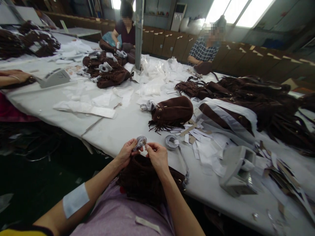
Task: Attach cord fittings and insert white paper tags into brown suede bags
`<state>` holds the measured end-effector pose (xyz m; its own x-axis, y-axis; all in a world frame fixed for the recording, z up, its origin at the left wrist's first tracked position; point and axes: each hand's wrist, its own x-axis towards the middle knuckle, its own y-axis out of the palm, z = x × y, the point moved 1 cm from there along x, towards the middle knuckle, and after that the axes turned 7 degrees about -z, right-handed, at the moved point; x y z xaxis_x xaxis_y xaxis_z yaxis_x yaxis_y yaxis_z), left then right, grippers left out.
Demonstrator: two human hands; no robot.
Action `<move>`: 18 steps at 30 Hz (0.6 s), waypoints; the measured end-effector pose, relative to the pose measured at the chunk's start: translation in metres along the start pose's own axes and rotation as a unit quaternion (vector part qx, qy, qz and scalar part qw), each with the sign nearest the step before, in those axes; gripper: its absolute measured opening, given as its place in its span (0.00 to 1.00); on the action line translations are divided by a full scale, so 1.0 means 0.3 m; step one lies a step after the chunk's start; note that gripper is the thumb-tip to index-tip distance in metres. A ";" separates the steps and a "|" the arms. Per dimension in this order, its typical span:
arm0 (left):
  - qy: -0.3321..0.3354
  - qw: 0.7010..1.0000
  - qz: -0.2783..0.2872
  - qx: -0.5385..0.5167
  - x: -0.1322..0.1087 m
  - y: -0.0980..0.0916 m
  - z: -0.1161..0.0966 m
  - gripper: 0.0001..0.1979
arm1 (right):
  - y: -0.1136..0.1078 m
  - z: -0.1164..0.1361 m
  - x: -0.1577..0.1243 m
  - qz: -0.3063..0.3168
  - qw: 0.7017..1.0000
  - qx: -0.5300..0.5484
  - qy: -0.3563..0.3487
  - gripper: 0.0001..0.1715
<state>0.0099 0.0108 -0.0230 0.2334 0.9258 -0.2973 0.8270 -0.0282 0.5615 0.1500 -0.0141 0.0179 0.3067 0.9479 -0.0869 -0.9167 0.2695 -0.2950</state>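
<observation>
My left hand (126,152) and my right hand (157,155) meet at the near table edge, both pinched on a small grey wrapped strap piece (140,142). Under them, on my lap, lies a dark brown fringed suede bag (145,180). A second coiled grey strap (172,142) rests on the table just right of my right hand. Beyond it sits another brown fringed bag (172,113).
White table (118,127) strewn with paper scraps and white wrapping. A grey tape dispenser (237,172) stands at right, another (55,78) at left. Brown bags are piled far left, centre and right. Two people sit across the table; another person's hand (14,77) rests at left. A pole (139,32) rises mid-table.
</observation>
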 end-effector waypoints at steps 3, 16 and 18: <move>0.020 1.000 0.004 0.011 -0.003 0.007 0.000 0.15 | 0.000 0.015 -0.001 -0.036 0.998 -0.037 -0.020 0.11; 0.058 0.997 -0.039 0.040 0.004 0.007 0.015 0.17 | 0.045 0.008 -0.005 -0.033 0.987 -0.089 -0.127 0.13; 0.057 0.997 -0.036 0.048 0.005 0.007 0.012 0.17 | 0.035 -0.005 -0.009 -0.003 0.992 -0.051 -0.117 0.15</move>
<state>0.0139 0.0109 -0.0250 0.1156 0.9635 -0.2414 0.8861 0.0098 0.4635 0.1400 -0.0139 0.0136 0.2337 0.9629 0.1349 -0.8805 0.2684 -0.3907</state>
